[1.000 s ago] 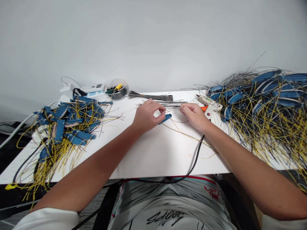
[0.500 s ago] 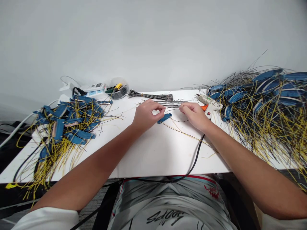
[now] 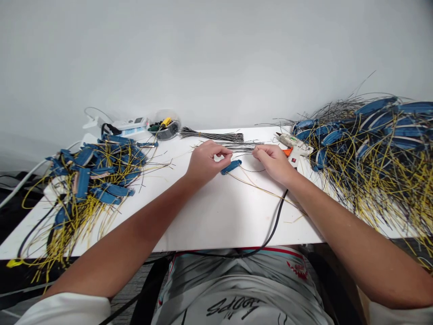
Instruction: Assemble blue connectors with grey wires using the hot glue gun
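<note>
My left hand [image 3: 208, 161] is closed in a pinch, thumb and forefinger meeting above a small blue piece [image 3: 231, 167] on the table. My right hand [image 3: 273, 163] pinches too, a short way to the right. A thin black wire [image 3: 252, 171] curves from the blue piece towards my right hand, and a fine dark strand spans the gap between both fingertips. Yellow and black wires [image 3: 257, 186] trail from the blue piece under my right forearm. Behind my hands lie loose dark wires [image 3: 245, 146] and a tied wire bundle [image 3: 213, 135].
A glue gun [image 3: 296, 146] lies right of my right hand, its black cord [image 3: 279, 216] running off the front edge. Piles of blue pieces with wires stand left [image 3: 98, 171] and right [image 3: 379, 135]. A power strip [image 3: 131, 128] and clear tub [image 3: 169, 128] sit at the back.
Both hands keep the same pinch and position. The whole view has shifted very slightly; nothing else visibly differs.
</note>
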### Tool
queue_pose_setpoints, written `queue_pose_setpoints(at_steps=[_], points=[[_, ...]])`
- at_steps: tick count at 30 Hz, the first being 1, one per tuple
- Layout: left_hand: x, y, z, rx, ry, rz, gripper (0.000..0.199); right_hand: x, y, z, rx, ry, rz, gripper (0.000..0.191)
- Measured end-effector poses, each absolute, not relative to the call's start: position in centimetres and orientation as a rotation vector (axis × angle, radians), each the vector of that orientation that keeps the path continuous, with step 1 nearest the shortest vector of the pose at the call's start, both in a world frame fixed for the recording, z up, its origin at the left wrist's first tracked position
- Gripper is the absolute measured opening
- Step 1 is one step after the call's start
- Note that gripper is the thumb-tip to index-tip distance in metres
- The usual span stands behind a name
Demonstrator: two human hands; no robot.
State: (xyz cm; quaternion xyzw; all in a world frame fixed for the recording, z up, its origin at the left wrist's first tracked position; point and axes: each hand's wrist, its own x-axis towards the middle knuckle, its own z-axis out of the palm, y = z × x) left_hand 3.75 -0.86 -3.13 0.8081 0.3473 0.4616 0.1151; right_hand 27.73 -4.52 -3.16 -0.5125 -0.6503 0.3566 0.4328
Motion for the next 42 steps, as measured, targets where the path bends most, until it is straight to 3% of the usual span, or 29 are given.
queue_pose_setpoints(at_steps=[25, 30, 34, 42], points=[[3.78, -1.04, -3.09, 2.24, 1.026, 1.352, 0.01, 27.67, -4.62, -2.9, -1.272, -1.629, 0.862, 0.029], [3.42, -1.13, -2.75, 2.087, 1.134, 1.197, 0.031, 27.89, -4.52, -2.96, -1.229, -1.674, 0.803, 0.025], [3.11, -1.12, -2.37, 2.104, 1.079, 1.113, 0.037, 27.91, -4.61, -2.94, -1.192, -1.712, 0.774, 0.025], [3.28, -1.09, -2.76, 2.015, 1.117, 0.995, 0.021, 27.84, -4.65, -2.91, -1.218, -1.742, 0.743, 0.027]])
